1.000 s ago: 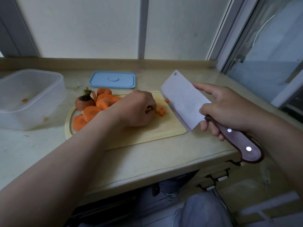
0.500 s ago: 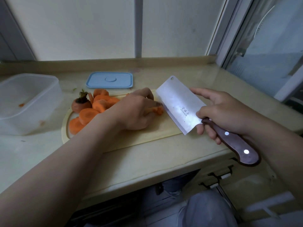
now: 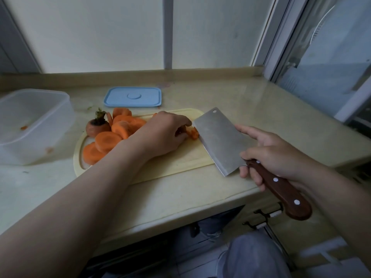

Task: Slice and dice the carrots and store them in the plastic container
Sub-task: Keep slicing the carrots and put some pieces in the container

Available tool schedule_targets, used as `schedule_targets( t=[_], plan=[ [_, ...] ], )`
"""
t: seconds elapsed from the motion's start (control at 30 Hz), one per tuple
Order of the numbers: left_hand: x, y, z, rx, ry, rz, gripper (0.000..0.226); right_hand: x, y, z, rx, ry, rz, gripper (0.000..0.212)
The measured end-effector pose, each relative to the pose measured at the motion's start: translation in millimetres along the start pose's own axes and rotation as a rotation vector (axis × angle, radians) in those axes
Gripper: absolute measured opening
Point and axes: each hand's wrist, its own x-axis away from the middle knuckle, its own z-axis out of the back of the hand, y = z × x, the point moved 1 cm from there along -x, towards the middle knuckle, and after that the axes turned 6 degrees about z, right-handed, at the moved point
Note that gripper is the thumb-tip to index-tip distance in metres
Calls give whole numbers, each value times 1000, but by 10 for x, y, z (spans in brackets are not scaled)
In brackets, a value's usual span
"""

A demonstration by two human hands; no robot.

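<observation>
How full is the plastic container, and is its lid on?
Nearly empty and uncovered: the plastic container holds only a few carrot bits; the blue lid lies on the counter.

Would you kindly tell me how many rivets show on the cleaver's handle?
3 rivets: one by the right hand, one mid-handle, one near the butt; the hand may hide more.

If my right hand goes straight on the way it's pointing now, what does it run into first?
Your right hand points left and away along the cleaver it grips. The blade would probably meet the carrot piece first, then the left hand holding it. Depth is hard to judge.
</observation>
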Motion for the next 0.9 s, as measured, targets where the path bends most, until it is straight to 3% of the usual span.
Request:
schedule_targets(
  t=[0.53, 0.7, 0.9],
  plan=[
    [11, 4, -19, 107, 175, -47, 32, -22, 52, -139, -191, -34, 17, 70],
    [38, 29, 70, 236, 177, 44, 43, -6, 44, -135, -271, -38, 22, 68],
    [34, 8, 220, 376, 276, 218, 39, 36, 20, -88, -358, -49, 21, 65]
  ],
)
